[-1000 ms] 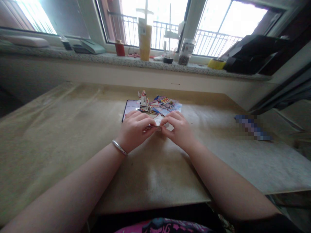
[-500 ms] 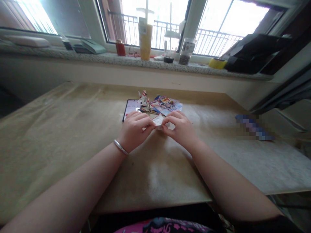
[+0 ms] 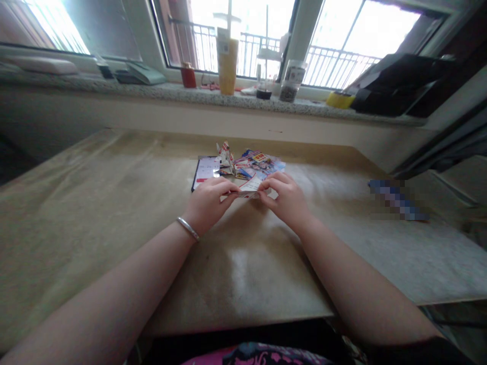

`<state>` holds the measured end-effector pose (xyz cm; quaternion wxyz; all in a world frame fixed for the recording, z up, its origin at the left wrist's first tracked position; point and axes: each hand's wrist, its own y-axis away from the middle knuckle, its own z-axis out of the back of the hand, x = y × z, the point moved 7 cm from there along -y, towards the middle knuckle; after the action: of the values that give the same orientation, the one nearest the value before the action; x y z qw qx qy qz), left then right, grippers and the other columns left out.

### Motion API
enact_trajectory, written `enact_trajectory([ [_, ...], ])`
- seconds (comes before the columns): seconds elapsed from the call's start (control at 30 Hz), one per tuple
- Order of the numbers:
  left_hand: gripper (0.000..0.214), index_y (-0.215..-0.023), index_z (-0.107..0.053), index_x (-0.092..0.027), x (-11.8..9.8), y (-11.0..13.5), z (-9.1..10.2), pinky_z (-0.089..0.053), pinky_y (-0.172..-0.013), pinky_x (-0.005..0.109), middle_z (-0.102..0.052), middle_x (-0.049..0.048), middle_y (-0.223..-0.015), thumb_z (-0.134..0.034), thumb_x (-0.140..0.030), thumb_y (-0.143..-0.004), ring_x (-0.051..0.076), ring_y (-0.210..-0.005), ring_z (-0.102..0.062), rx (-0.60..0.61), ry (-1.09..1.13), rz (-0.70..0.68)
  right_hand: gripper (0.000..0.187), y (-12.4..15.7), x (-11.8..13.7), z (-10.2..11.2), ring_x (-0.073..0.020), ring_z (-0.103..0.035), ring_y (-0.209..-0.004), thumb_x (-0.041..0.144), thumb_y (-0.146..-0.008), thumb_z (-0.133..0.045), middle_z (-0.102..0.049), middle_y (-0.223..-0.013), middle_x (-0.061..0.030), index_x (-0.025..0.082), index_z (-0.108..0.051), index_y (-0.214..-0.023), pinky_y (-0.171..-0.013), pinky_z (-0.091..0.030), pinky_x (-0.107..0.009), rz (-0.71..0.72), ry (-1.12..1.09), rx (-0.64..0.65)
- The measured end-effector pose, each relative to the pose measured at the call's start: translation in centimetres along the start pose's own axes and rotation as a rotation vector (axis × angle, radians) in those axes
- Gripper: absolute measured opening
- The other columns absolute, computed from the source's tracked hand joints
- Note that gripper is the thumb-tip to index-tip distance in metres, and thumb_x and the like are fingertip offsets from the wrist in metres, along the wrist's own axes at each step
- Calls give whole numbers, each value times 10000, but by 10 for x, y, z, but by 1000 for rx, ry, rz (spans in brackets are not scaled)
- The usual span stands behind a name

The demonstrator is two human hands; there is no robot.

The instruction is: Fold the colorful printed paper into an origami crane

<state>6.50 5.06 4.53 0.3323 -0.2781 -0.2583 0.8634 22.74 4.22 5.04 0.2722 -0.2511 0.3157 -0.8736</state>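
Left hand (image 3: 207,203): pinched shut on small white printed paper piece (image 3: 249,186), 9 o'clock edge.
Right hand (image 3: 287,198): curled, pinching its 3 o'clock edge.
Change: paper now nearer 12 o'clock — flap spread wider than before.

Both forearms reach forward and converge. The left hand (image 3: 207,203), a bangle on its wrist, and the right hand (image 3: 287,198) face each other with fingers curled, fingertips pinched close together.

Bare table (image 3: 95,203) lies open on both sides of the hands; printed papers (image 3: 258,163) and a phone (image 3: 205,170) crowd just beyond.
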Motion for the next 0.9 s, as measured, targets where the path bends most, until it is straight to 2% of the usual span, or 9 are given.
enact_trajectory([
  [0.2,134,-824,-714,-193,1,1,8,-468,-695,279,-660,36,-773,-598,-251,-856,146,-726,-591,-122,72,-27,65,-1,1,0,-164,-548,-774,159,-783,-558,-602,-778,-23,208,-579,-746,-716,-451,-290,-3,-32,66],
  [0.33,125,-831,-715,-190,-1,1,6,-484,-703,286,-654,38,-771,-607,-251,-849,146,-738,-590,-112,120,-25,77,-1,3,2,-166,-550,-778,157,-779,-554,-611,-768,-20,214,-571,-730,-713,-442,-284,-5,31,93],
  [0.4,128,-875,-710,-191,4,0,4,-502,-696,279,-655,49,-834,-601,-251,-844,156,-800,-598,-95,157,34,77,-2,2,4,-164,-554,-767,161,-775,-555,-612,-761,-19,215,-571,-723,-698,-440,-277,-18,55,72],
  [0.5,163,-933,-697,-187,19,2,0,-516,-613,245,-646,65,-914,-592,-261,-833,166,-835,-610,-86,248,214,81,-1,-1,6,-155,-552,-737,159,-777,-546,-607,-761,-17,213,-571,-722,-670,-440,-265,-42,64,39],
  [0.57,171,-926,-685,-170,30,4,-6,-516,-570,237,-653,51,-821,-592,-270,-823,151,-736,-619,-77,364,340,86,-1,-2,6,-150,-551,-725,153,-774,-541,-603,-758,-16,213,-568,-718,-662,-440,-261,-42,50,36],
  [0.63,185,-947,-665,-158,36,6,-14,-540,-603,252,-662,37,-752,-583,-272,-827,142,-694,-633,-54,556,431,89,-1,-3,4,-148,-550,-723,147,-768,-542,-600,-747,-13,214,-566,-714,-660,-440,-259,-35,24,45],
  [0.7,205,-959,-646,-149,38,7,-18,-566,-682,282,-685,50,-808,-580,-299,-836,147,-741,-653,-76,711,465,84,0,-4,2,-147,-552,-729,147,-766,-547,-599,-741,-11,214,-570,-722,-661,-443,-257,-31,-8,57],
  [0.77,238,-962,-635,-142,36,7,-17,-572,-746,306,-692,70,-895,-600,-338,-830,156,-807,-660,-117,774,458,75,2,-5,-1,-145,-553,-728,152,-769,-554,-600,-740,-8,214,-578,-737,-668,-445,-258,-25,-29,63],
  [0.9,254,-981,-635,-146,33,7,-10,-578,-707,295,-660,87,-1014,-637,-329,-805,152,-811,-648,-184,698,411,62,3,-4,-7,-146,-554,-738,176,-794,-563,-622,-761,-7,216,-595,-758,-686,-444,-266,-3,-26,85],
])
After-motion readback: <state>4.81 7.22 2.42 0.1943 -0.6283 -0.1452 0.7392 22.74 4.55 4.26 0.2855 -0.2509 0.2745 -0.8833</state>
